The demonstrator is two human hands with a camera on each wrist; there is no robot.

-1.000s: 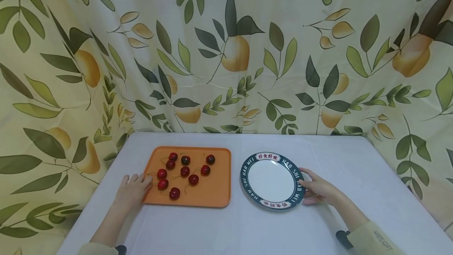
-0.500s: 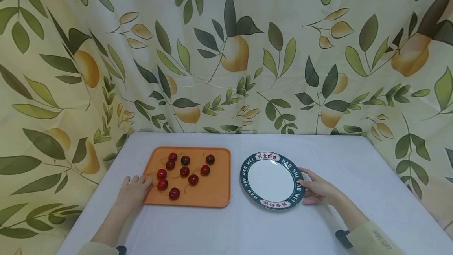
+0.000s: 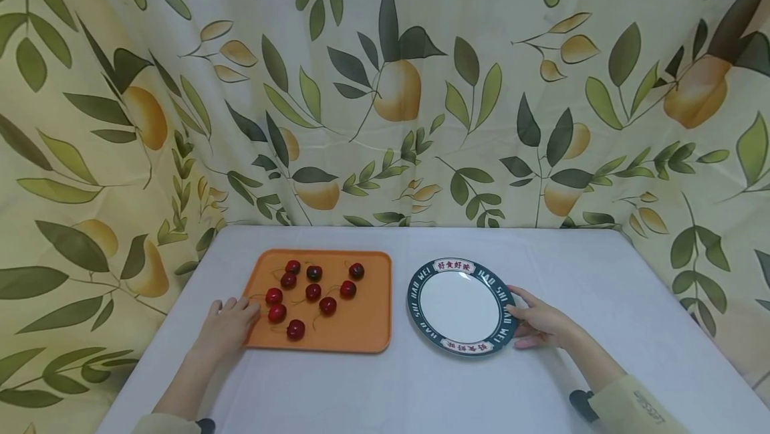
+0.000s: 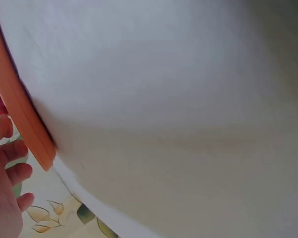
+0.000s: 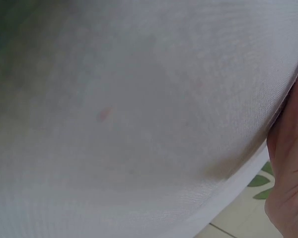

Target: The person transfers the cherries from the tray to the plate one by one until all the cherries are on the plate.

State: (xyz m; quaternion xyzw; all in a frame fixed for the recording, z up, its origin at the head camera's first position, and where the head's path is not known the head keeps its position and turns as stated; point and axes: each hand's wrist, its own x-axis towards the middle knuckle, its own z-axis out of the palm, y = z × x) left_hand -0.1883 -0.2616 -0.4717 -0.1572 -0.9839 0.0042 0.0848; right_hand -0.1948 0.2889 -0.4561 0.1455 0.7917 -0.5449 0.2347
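In the head view an orange tray (image 3: 367, 313) lies on the left half of the table, with several dark red cherries (image 3: 295, 330) on it, thin stems showing on some. My left hand (image 3: 225, 327) rests at the tray's left edge, its fingers loosely spread; the left wrist view shows the fingertips (image 4: 20, 172) right at the tray's side. Right of the tray is a round plate (image 3: 460, 307), white in the middle, with a dark green lettered rim. My right hand (image 3: 544, 323) holds that plate by its right rim, thumb over the rim, the other fingers lower and partly hidden.
A white cloth (image 3: 373, 394) covers the table. Behind it hangs a curtain (image 3: 337, 93) printed with leaves and orange fruit. A narrow strip of cloth separates the tray from the plate.
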